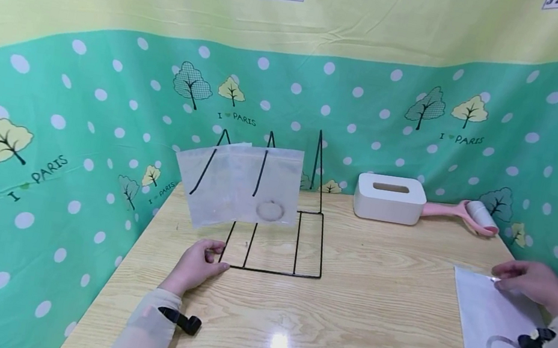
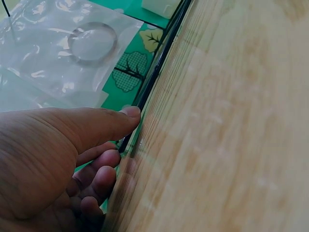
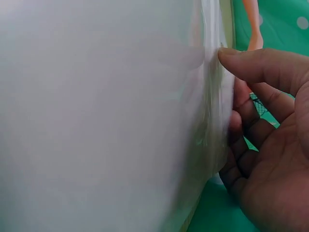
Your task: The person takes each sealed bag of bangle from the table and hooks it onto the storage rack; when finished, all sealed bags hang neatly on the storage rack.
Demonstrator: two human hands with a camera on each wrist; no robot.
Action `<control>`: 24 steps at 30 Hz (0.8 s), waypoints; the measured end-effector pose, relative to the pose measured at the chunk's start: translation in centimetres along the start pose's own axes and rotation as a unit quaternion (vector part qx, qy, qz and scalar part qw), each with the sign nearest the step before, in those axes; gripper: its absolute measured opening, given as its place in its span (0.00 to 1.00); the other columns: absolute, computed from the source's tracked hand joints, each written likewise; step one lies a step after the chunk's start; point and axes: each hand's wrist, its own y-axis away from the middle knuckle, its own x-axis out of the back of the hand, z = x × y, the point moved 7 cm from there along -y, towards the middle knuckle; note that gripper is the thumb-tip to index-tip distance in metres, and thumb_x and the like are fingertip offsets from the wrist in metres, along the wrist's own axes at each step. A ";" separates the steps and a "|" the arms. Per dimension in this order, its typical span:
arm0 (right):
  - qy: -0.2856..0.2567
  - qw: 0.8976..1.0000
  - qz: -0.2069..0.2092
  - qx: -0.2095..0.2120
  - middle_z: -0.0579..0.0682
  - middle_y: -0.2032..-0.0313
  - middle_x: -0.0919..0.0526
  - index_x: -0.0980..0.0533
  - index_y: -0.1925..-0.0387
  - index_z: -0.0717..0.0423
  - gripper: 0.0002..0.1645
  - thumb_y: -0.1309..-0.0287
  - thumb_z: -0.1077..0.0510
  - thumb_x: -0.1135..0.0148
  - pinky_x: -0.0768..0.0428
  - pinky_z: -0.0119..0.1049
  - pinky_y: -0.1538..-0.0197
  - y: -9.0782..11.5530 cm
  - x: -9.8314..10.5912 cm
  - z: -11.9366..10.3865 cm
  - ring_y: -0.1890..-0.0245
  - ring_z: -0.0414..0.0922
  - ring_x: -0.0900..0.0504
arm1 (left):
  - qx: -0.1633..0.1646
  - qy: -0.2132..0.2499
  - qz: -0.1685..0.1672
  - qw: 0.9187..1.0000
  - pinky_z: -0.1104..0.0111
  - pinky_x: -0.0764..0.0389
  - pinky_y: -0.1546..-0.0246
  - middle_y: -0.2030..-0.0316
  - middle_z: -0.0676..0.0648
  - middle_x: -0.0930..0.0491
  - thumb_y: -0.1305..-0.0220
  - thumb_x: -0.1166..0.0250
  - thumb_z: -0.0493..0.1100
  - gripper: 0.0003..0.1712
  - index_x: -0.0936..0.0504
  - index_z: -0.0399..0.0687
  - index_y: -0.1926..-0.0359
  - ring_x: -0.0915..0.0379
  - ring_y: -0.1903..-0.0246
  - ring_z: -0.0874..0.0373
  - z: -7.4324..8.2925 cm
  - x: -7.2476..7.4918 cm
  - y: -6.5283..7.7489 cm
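A black wire rack (image 1: 274, 272) with upright triangular dividers stands on the table. My left hand (image 1: 195, 267) pinches its front left corner, the thumb lying on the thin bar (image 2: 161, 65) in the left wrist view. Two frosted plastic bags (image 1: 281, 177) lean side by side in the dividers; the right one carries a faint ring mark. Over at the right, my right hand (image 1: 540, 287) pinches the zip edge of another frosted zip bag (image 1: 479, 327), thumb on the near face in the right wrist view. This bag has a grey ring near its lower end, partly covered by the sleeve.
A white tissue box (image 1: 389, 206) stands at the back of the wooden table (image 1: 342, 330). To its right lies a lint roller (image 1: 480, 218) with a pink handle. A green and yellow printed cloth (image 1: 290, 103) hangs around the back and sides.
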 end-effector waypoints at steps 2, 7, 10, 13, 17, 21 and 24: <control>0.009 1.000 -0.005 -0.001 0.57 0.57 0.13 0.20 0.45 0.72 0.30 0.44 0.56 0.24 0.21 0.39 0.62 0.1 0.0 0.0 0.57 0.53 0.19 | -0.001 -0.001 0.000 1.000 0.62 0.28 0.62 0.52 0.48 0.20 0.39 0.20 0.43 0.32 0.18 0.42 0.35 0.30 0.64 0.55 0.0 0.0 0.0; 0.033 0.999 -0.012 0.006 0.60 0.55 0.14 0.16 0.49 0.67 0.23 0.39 0.54 0.26 0.24 0.39 0.61 0.2 0.1 0.1 0.53 0.60 0.21 | -0.001 -0.002 -0.002 1.000 0.61 0.29 0.62 0.52 0.47 0.20 0.39 0.20 0.43 0.33 0.19 0.42 0.35 0.31 0.64 0.55 0.2 0.0 0.1; 0.041 0.999 -0.010 0.016 0.58 0.55 0.14 0.14 0.51 0.64 0.23 0.38 0.50 0.27 0.25 0.39 0.60 0.4 0.1 -0.2 0.54 0.58 0.21 | -0.002 -0.002 -0.001 1.000 0.62 0.29 0.62 0.52 0.47 0.20 0.39 0.20 0.43 0.32 0.19 0.42 0.35 0.31 0.64 0.55 0.3 0.1 0.2; 0.051 0.998 0.000 0.033 0.56 0.56 0.14 0.14 0.52 0.62 0.24 0.35 0.46 0.27 0.24 0.39 0.60 0.5 0.0 -1.2 0.56 0.53 0.20 | -0.003 -0.001 0.000 1.000 0.62 0.28 0.62 0.52 0.47 0.20 0.39 0.20 0.43 0.33 0.19 0.41 0.35 0.30 0.64 0.55 0.3 0.1 0.2; 0.055 0.997 0.021 0.055 0.55 0.56 0.14 0.16 0.50 0.62 0.23 0.31 0.46 0.30 0.23 0.39 0.59 0.6 0.0 -3.0 0.57 0.49 0.21 | -0.004 -0.001 0.001 1.000 0.62 0.28 0.62 0.52 0.47 0.20 0.40 0.20 0.43 0.33 0.18 0.41 0.35 0.30 0.64 0.55 0.2 0.2 0.2; 0.043 0.997 0.027 0.057 0.56 0.56 0.15 0.17 0.49 0.64 0.22 0.31 0.49 0.31 0.23 0.39 0.59 0.6 0.0 -4.4 0.57 0.51 0.22 | -0.006 0.001 0.001 1.000 0.61 0.28 0.62 0.52 0.47 0.19 0.40 0.20 0.43 0.32 0.18 0.42 0.35 0.30 0.64 0.55 0.2 0.2 0.1; 0.035 0.998 0.020 0.050 0.55 0.56 0.16 0.18 0.47 0.65 0.24 0.32 0.49 0.30 0.23 0.38 0.60 0.7 -0.2 -5.1 0.57 0.52 0.23 | -0.006 0.002 0.000 1.000 0.61 0.28 0.62 0.53 0.47 0.20 0.39 0.20 0.44 0.33 0.19 0.42 0.35 0.30 0.64 0.55 0.1 0.1 0.1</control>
